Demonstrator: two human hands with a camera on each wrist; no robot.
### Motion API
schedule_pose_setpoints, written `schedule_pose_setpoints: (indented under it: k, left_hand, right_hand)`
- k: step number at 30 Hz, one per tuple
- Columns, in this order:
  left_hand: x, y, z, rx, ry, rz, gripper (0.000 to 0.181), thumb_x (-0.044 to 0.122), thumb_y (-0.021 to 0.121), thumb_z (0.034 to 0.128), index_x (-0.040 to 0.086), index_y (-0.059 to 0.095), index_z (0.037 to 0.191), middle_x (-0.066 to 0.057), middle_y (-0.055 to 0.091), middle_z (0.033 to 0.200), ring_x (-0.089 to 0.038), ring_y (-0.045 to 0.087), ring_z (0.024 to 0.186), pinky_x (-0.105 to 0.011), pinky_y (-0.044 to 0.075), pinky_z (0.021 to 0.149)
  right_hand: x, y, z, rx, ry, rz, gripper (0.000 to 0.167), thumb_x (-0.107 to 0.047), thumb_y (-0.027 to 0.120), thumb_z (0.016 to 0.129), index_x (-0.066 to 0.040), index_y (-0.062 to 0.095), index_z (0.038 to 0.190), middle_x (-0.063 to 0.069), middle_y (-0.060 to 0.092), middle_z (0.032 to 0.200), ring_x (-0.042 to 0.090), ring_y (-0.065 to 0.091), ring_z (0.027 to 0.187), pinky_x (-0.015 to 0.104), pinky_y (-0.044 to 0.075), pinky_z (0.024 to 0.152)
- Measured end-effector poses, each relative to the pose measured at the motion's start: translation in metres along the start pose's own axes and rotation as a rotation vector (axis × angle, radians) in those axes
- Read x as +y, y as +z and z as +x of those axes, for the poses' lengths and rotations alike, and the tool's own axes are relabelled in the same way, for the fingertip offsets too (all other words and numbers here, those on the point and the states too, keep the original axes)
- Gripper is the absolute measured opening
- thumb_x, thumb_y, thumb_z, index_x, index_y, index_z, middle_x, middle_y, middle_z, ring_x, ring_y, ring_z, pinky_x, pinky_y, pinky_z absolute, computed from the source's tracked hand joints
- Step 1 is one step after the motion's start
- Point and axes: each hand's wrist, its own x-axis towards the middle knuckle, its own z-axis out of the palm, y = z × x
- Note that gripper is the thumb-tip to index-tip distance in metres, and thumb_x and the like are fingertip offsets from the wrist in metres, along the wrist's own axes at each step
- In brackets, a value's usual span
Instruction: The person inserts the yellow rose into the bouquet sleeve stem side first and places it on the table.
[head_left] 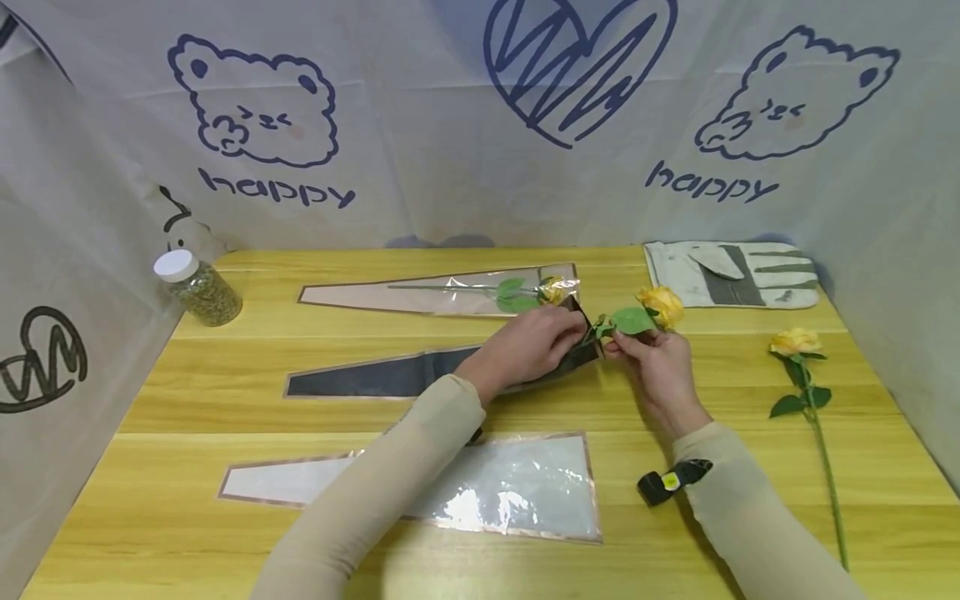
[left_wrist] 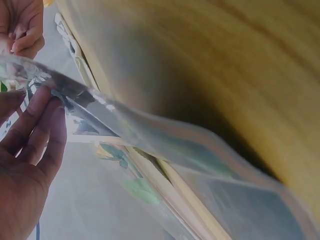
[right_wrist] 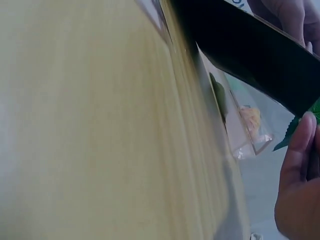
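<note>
A white cloth (head_left: 420,150) with bears, a heart and "happy" drawn on it hangs behind a yellow wood table (head_left: 637,558). The cloth goes up both sides too, so the table has cloth at its back, left and right edges.

The left hand (head_left: 528,346) grips the dark wrapper (head_left: 367,377) near its wide end, fingers bent in. That end is lifted up and a bit open, and the thin end lies on the wood. The right hand (head_left: 663,367) pinches a yellow rose (head_left: 662,307) by its stem, close to a leaf. The rose is right at the open end of the wrapper, with its bloom and a big leaf outside. How far the stem goes in is hidden.

Just behind is the pink wrapper (head_left: 352,296) with a rose inside. In front is the white wrapper (head_left: 525,475), lying flat and partly under the left arm. Strips of wood show between the wrappers. There is a wider patch of bare wood between the right hand and the other rose (head_left: 797,342), which lies near the right edge. A glove (head_left: 735,275) lies along the back edge. A jar (head_left: 202,292) with a white lid is by the left edge.
</note>
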Motion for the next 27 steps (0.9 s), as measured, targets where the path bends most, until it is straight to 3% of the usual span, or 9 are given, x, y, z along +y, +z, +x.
schedule_pose_setpoints:
  k: [3,7,14,17,27]
  left_hand:
    - [0.0008,0.0004,0.0001,-0.003,-0.001,0.001,0.012,0.016,0.053,0.1029,0.012,0.064,0.104,0.0,0.065,0.099,-0.014,0.059,0.09,-0.029,0.047,0.083]
    - [0.0007,0.0015,-0.0002,-0.002,-0.001,0.005,0.014,0.016,0.052,0.103,0.013,0.064,0.108,0.0,0.066,0.101,-0.014,0.06,0.092,-0.029,0.048,0.085]
    - [-0.0012,0.0019,-0.0009,0.015,0.014,0.001,0.011,0.014,0.053,0.1023,0.012,0.064,0.105,0.0,0.064,0.097,-0.014,0.059,0.089,-0.029,0.048,0.082]
    - [-0.0013,0.0022,-0.0001,0.024,0.029,0.004,0.01,0.013,0.053,0.1021,0.011,0.063,0.104,-0.001,0.064,0.095,-0.015,0.059,0.087,-0.03,0.048,0.08]
    - [0.0022,0.0006,0.0025,0.082,0.011,-0.015,0.015,0.013,0.051,0.1036,0.011,0.065,0.108,-0.001,0.066,0.098,-0.015,0.06,0.092,-0.029,0.048,0.085]
  right_hand:
    - [0.0,0.0029,0.0007,0.023,-0.013,-0.012,0.005,0.006,0.061,0.094,0.005,0.062,0.098,0.006,0.068,0.081,0.014,0.066,0.066,0.025,0.056,0.065]
    - [-0.0009,0.0057,0.0005,0.037,-0.019,0.022,0.006,0.007,0.06,0.094,0.003,0.064,0.094,0.006,0.068,0.079,0.014,0.066,0.063,0.025,0.056,0.062]
    - [-0.0029,0.0003,-0.0019,-0.019,0.044,0.239,0.014,-0.001,0.05,0.101,0.005,0.06,0.109,0.013,0.069,0.09,0.022,0.069,0.082,0.033,0.055,0.082]
    - [-0.0027,-0.0009,-0.0015,-0.002,0.052,0.28,0.011,0.0,0.053,0.1,0.004,0.061,0.106,0.014,0.068,0.091,0.022,0.069,0.082,0.034,0.054,0.083]
    - [-0.0046,-0.0001,0.0004,-0.005,0.058,0.214,0.006,0.003,0.06,0.096,0.001,0.065,0.1,0.012,0.065,0.097,0.019,0.069,0.085,0.03,0.055,0.08]
